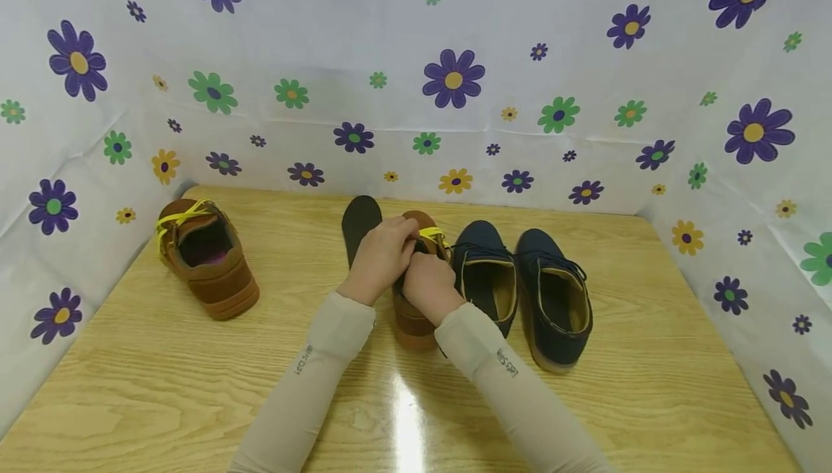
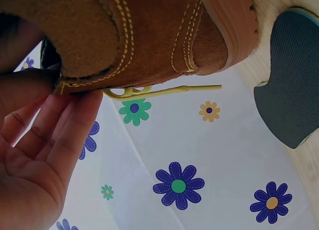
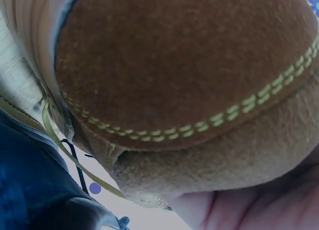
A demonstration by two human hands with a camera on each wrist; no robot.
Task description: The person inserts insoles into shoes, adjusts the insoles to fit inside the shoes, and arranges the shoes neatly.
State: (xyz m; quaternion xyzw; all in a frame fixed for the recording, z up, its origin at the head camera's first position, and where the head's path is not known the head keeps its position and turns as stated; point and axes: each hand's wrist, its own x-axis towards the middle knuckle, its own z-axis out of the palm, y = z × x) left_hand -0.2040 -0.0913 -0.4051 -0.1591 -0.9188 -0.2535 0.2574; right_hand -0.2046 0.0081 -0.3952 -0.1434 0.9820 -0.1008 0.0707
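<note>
A brown suede shoe (image 1: 416, 332) with yellow laces stands on the table between both hands, toe pointing away. My left hand (image 1: 383, 253) pinches the left edge of its opening near the laces; in the left wrist view, the thumb and fingers (image 2: 75, 133) meet at the stitched edge. At the shoe's opening is my right hand (image 1: 430, 284), its fingers bent down and partly hidden inside. The right wrist view is filled by the shoe's heel (image 3: 184, 65), with part of that hand behind the collar. Just left of the shoe lies a dark insole (image 1: 360, 224).
The matching brown shoe (image 1: 214, 256) with yellow laces stands at the far left. Close on the right are two navy shoes, one (image 1: 484, 256) beside the brown shoe and another (image 1: 559, 307) farther right. A flower-print cloth (image 1: 390, 40) walls the wooden table (image 1: 650, 357).
</note>
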